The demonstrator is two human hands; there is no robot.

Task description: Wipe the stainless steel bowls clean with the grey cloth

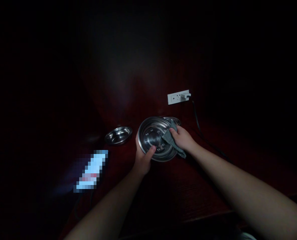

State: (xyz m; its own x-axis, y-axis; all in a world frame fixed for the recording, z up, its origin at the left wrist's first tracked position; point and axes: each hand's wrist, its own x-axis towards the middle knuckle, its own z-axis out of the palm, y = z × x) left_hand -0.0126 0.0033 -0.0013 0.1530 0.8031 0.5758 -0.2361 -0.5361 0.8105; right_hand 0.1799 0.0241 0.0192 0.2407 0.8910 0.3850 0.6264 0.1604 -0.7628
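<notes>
A shiny steel bowl [148, 136] is tilted toward me above the dark red table. My left hand [143, 158] grips its lower left rim, thumb inside and fingers behind. Pinched in my right hand [180, 135] is a grey-green cloth [172, 140], which lies over the bowl's right rim and hangs down past it. Behind the held bowl, another steel dish [173, 119] shows only part of its rim. A second, shallow steel bowl [118, 136] sits upright on the table to the left.
At the left glows a pixelated bright screen [92, 171]. A white wall socket [175, 97] holds a plug [186, 95], whose dark cable [196, 118] runs down onto the table at the right. The surroundings are very dark.
</notes>
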